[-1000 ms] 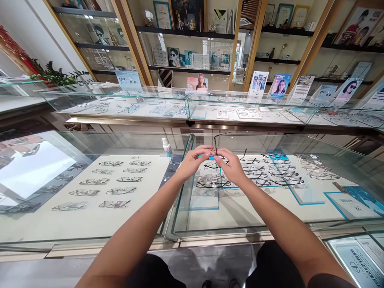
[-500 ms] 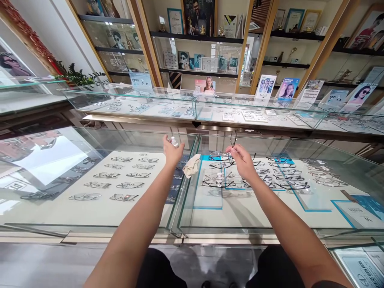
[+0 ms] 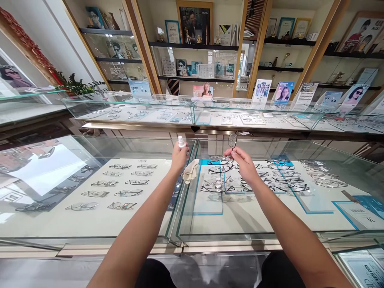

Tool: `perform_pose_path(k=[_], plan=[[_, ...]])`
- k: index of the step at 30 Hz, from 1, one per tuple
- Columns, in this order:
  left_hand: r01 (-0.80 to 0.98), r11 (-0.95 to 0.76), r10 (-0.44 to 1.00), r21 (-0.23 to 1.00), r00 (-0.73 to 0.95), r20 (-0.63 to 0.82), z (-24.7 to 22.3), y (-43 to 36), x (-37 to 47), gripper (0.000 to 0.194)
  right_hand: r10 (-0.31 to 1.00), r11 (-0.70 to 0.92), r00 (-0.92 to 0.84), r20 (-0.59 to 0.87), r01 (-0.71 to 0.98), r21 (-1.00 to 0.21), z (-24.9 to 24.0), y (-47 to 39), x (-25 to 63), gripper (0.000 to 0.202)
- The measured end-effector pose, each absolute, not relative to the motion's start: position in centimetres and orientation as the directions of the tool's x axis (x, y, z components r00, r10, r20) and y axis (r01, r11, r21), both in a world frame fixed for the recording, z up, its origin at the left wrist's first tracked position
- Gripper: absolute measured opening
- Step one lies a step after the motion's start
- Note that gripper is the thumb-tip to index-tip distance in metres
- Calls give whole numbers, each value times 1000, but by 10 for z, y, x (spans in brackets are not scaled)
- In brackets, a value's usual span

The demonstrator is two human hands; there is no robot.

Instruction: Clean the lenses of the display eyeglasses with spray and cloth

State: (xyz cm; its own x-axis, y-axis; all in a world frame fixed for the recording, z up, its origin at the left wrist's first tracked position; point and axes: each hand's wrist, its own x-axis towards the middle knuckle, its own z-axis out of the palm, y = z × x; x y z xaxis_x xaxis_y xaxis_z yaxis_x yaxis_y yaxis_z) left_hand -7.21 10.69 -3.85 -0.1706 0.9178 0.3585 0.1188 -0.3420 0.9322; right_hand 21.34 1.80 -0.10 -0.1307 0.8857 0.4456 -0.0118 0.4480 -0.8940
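Note:
My left hand (image 3: 179, 157) is wrapped round a small white spray bottle (image 3: 180, 141), upright above the seam between two glass cases. A crumpled beige cloth (image 3: 191, 172) lies on the glass at that seam, just right of my left wrist. Over the right case, my right hand (image 3: 241, 160) pinches a pair of dark thin-framed glasses (image 3: 232, 140) near its middle. The glasses are held on edge, one lens above the fingers and one below, with a small white tag near a temple arm. Rows of eyeglasses (image 3: 218, 188) lie inside the case beneath.
The left glass case (image 3: 90, 224) holds more eyeglasses in rows. Behind stands another long glass display counter (image 3: 144, 124) with upright advertising cards (image 3: 262, 91) on top. Shelves (image 3: 195, 45) with framed pictures line the back wall. A green plant (image 3: 78, 86) stands at left.
My left hand has turned and moved slightly right, bringing the bottle upright and nearer the glasses. The glasses in my right hand have turned so that a lens faces me more.

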Motion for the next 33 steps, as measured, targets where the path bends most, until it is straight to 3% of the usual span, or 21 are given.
perform_pose_path(k=[4, 6, 11, 18, 24, 33], plan=[[-161, -142, 977, 977, 133, 164, -16, 73, -34, 56, 878, 467, -132, 461, 19, -884, -2, 15, 210, 32], [-296, -43, 944, 954, 301, 136, -9, 57, -22, 67, 879, 465, -134, 458, 29, -885, -2, 14, 208, 32], [-373, 73, 844, 925, 518, 142, -1, 37, -16, 82, 897, 419, -158, 413, 7, -908, -2, 10, 201, 32], [-344, 87, 831, 935, 542, 123, -2, 38, -15, 77, 913, 334, -237, 332, -30, -942, 1, 4, 194, 37], [-40, -162, 917, 986, 364, 166, -14, 43, -13, 73, 900, 279, -326, 289, -79, -957, -4, 6, 192, 31], [133, -258, 921, 957, 332, 202, -16, 42, -12, 69, 895, 219, -366, 253, -132, -967, -4, 3, 188, 31]])
